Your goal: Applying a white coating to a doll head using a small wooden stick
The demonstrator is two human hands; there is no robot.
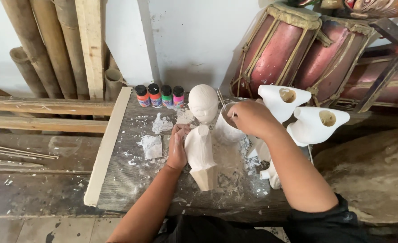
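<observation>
**A:** Where is the carved figure, taking the white pot as the mark?

**B:** The unpainted wooden puppet figure (202,144) stands just left of the white pot (226,128), touching it or nearly so, on the paint-spattered table (131,180). Its long axis runs up and away from the person: squared base nearest the body, round head farthest off, leaning a little.

**A:** And the grips?

**B:** The left hand (177,148) is pressed against the figure's left flank, fingers wrapped round the narrow body, so that grip is closed on the figure. The right hand (251,118) hovers over the pot's mouth, fingers pinched shut on what looks like a thin stick or brush handle (220,100); the working end is hidden inside the pot.

**A:** Which hand lies nearer the figure?

**B:** The left, already on it. The right sits just right of the head, with only the pot between.

**A:** Any packages or labels?

**B:** Four small paint bottles (160,96) stand in a row behind and left of the pot, at the table's far edge, each with a black cap; from left they are orange, red, green and pink. Each has a label band too small to make out.

**A:** What else is around?

**B:** Two white-primed hollow pieces (318,126) lie right of the pot, red drums (297,49) behind them, and bamboo poles (41,45) lean far to the left.
</observation>
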